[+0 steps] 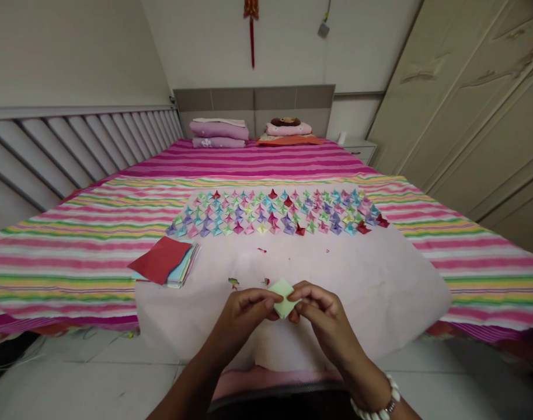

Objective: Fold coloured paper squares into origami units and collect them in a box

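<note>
Head view, folded green paper (284, 306) between left grip (250, 305) and right grip (322, 306), both pinching it

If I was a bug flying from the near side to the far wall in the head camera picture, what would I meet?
Light green folded paper between the left hand and right hand → stack of coloured paper → rows of little folded paper shapes → folded lilac bedding → headboard → red hanging ornament.
</note>
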The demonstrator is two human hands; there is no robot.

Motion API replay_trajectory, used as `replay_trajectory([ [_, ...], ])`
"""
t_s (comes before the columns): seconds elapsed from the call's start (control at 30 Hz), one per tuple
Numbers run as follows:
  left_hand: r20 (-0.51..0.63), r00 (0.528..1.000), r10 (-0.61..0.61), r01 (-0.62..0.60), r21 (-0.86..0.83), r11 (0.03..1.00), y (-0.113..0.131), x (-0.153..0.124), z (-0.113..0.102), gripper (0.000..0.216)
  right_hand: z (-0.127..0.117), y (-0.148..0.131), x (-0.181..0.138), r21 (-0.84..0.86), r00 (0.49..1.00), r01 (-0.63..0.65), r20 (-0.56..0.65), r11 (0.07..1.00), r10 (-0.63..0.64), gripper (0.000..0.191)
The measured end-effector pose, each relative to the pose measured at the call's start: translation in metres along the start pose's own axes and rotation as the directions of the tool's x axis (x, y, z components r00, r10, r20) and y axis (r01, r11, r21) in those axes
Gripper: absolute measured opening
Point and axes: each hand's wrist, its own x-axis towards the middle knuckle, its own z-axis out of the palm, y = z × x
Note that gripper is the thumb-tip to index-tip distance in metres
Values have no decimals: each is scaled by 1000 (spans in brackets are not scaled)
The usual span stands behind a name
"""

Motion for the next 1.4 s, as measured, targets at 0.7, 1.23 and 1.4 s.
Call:
replay_trajectory([
  [0.7, -74, 926, 370, -277, 531, 801, -2, 4, 1, 23, 0, -6, 3, -494, 977, 177, -18, 851, -213, 19],
  [1.23, -24, 924, 382, -333, 440, 834, -7, 6, 0, 8, 4, -10, 1, -610, 925, 349, 106, 711, -364, 9],
  [1.4, -103, 965, 242, -211, 247, 946, -9, 6, -1, 6, 5, -14, 1, -561, 967, 239, 63, 793, -247, 10],
])
